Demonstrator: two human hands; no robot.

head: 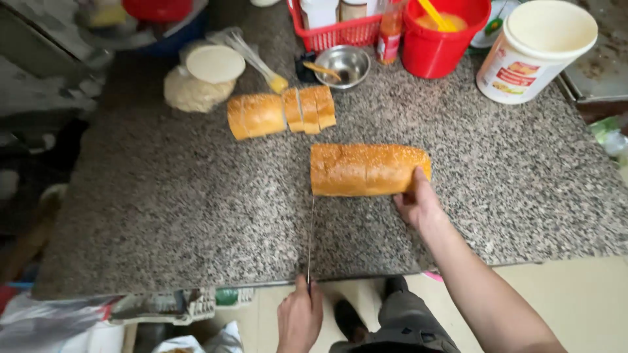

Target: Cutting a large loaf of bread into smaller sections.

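The uncut bread loaf (367, 169) lies mid-counter (163, 216), the right hand (417, 201) gripping its right end. A long knife (310, 238) runs from the loaf's left end to the near edge, its handle closed in the left hand (299, 318). Sliced bread (281, 113) sits behind, toward the far edge

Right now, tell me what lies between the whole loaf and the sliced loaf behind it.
Nothing: in the head view, only bare speckled countertop separates the whole loaf, steadied by the right hand, from the sliced loaf.
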